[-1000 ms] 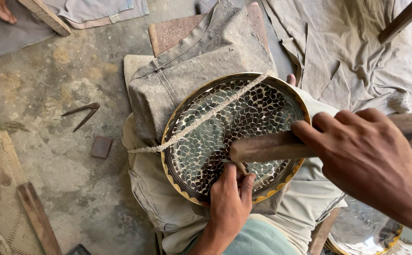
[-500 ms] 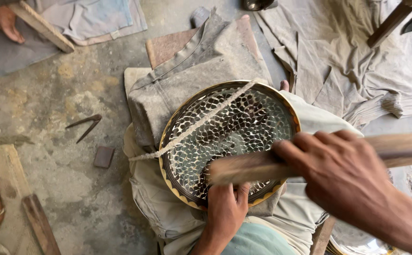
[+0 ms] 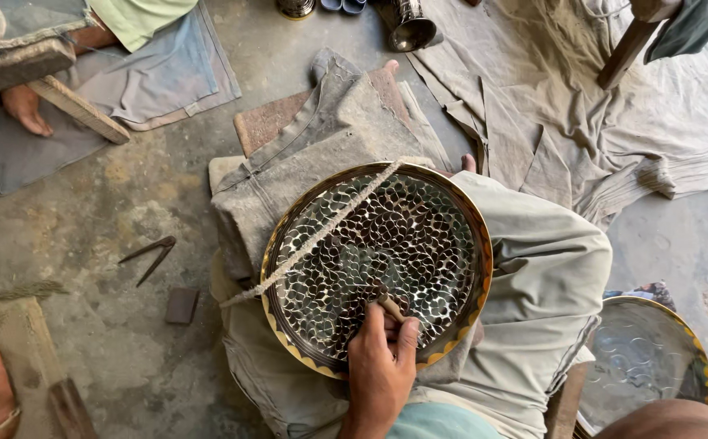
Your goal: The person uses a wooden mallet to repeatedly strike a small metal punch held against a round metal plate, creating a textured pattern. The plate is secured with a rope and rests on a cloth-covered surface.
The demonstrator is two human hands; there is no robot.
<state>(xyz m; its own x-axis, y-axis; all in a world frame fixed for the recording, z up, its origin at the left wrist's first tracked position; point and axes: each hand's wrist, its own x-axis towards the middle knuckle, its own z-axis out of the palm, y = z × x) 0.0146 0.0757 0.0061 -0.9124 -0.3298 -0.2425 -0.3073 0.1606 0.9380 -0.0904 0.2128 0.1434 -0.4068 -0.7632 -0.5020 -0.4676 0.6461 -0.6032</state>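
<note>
the tray (image 3: 378, 264), round, brass-rimmed and packed with small hammered scale marks, lies on the person's lap under a taut cord (image 3: 321, 236). the mallet that hung over it a moment ago has gone from view with the right hand, so no blow is landing now. the left hand (image 3: 382, 366) stays pinched on a punch (image 3: 392, 309) set on the near side.

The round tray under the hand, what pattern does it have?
Head view: tray shows dense small leaf-shaped dents, with a golden rim.
</note>
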